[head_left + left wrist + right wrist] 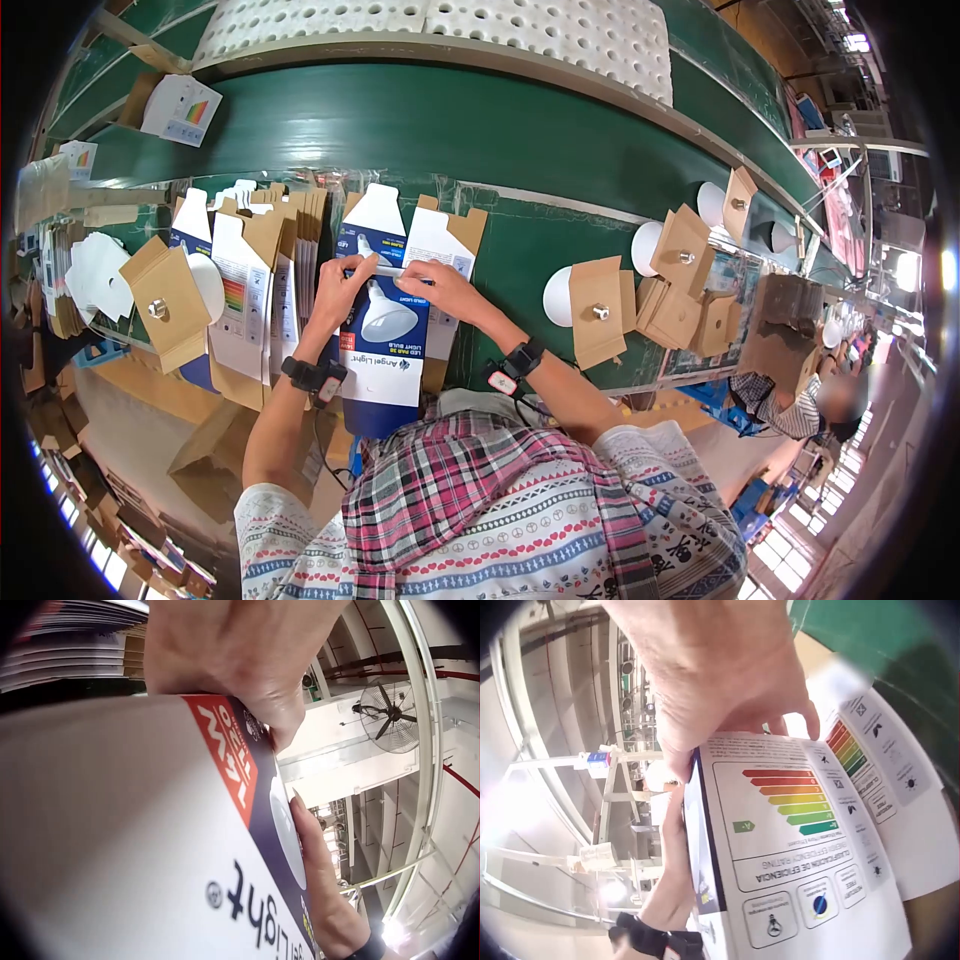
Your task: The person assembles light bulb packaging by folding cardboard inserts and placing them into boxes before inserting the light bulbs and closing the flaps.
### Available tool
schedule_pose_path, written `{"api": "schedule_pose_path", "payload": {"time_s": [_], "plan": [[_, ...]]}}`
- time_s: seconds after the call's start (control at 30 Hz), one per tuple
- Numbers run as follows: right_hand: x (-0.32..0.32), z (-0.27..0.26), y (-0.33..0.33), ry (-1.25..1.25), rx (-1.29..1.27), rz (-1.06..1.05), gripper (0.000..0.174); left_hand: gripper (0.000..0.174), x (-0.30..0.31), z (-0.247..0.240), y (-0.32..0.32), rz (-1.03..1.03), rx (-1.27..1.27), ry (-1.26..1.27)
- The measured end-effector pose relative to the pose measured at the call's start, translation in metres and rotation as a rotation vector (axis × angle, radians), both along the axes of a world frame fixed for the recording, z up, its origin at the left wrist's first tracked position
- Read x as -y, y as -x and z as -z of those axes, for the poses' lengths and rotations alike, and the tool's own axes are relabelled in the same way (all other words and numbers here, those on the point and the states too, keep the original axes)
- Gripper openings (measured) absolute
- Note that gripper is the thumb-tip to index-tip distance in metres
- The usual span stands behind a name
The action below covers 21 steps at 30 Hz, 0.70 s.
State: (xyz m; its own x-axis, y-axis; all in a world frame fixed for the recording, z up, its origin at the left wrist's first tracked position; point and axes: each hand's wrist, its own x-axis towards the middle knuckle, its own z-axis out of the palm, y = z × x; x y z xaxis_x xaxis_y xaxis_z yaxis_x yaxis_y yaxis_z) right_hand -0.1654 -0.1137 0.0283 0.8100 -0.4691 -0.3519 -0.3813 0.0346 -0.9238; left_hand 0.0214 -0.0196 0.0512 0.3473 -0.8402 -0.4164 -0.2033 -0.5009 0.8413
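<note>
Both hands are on a blue and white printed light bulb box (380, 335), which lies in front of the person. The left hand (342, 287) pinches its left side near the upper part, and the right hand (440, 287) pinches the right side, the fingertips of the two close together. In the left wrist view the left hand (232, 656) bends over the edge of the box (112, 825). From the right wrist view, the right hand (720, 682) grips the edge beside the panel with the energy rating chart (791, 802). The fingers behind the box are partly hidden.
Flattened boxes (240, 290) stand in a row at the left, beside a bulb in a cardboard insert (172, 318). More bulbs with inserts (597, 310) stand at the right on the green table (520, 345). White perforated foam (540, 40) lies at the back. Another person (795, 408) sits far right.
</note>
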Motion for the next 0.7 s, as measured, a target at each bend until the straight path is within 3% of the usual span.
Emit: {"api": "schedule_pose_path", "payload": {"time_s": [0.17,0.27,0.4,0.47,0.53,0.6,0.7], "plan": [[0.006,-0.001,0.0,-0.153,0.006,-0.031,0.039,0.044,0.003,0.001,0.001,-0.035,0.001,0.022],[0.001,0.008,0.0,-0.107,0.1,0.04,0.04,0.043,0.002,0.003,-0.003,-0.022,-0.047,-0.092],[0.002,-0.003,0.001,-0.073,0.013,0.129,0.043,0.046,-0.016,-0.008,0.006,-0.151,0.135,0.123],[0.007,-0.016,0.004,0.051,-0.069,0.109,0.045,0.05,-0.049,-0.022,0.014,-0.126,0.302,0.172],[0.006,-0.021,0.002,0.038,-0.109,0.15,0.047,0.051,-0.095,-0.043,0.017,0.059,0.443,-0.004],[-0.001,-0.027,0.0,0.106,-0.141,0.203,0.048,0.046,-0.11,-0.095,0.024,0.331,0.305,-0.587],[-0.001,-0.022,-0.008,0.201,-0.155,0.235,0.056,0.041,-0.152,-0.08,0.013,0.231,-0.161,-0.396]]}}
